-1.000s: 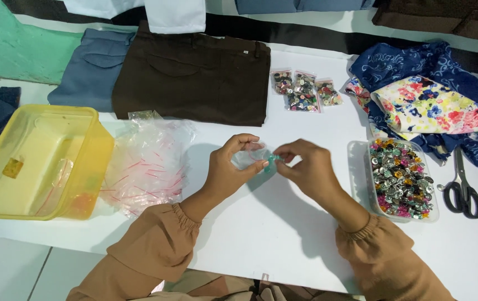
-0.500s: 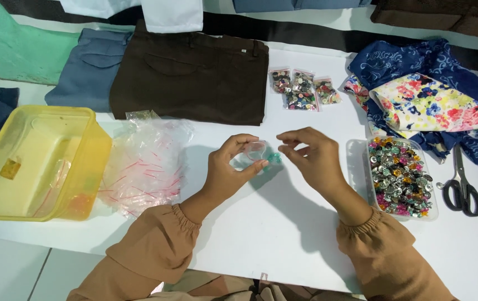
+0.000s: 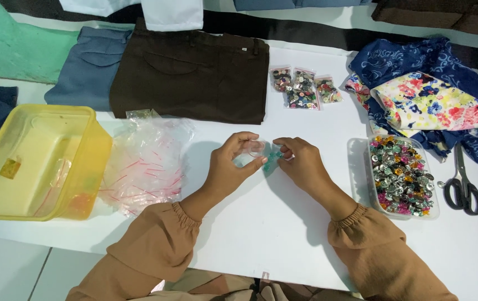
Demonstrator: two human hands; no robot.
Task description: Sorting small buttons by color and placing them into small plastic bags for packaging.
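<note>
Clear small bag (image 3: 258, 156) lies crosswise between both hands.

You face a white table (image 3: 283, 234): yellow tub (image 3: 32, 161) and clear bags (image 3: 144, 161) left, brown trousers (image 3: 194, 75) and button packets (image 3: 304, 89) at the top, button tray (image 3: 400, 175), scissors (image 3: 463, 187), floral cloth (image 3: 434, 103) right.

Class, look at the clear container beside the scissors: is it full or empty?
Full. The clear container is heaped to its rim with shiny, many-coloured buttons, just left of the scissors.
</note>
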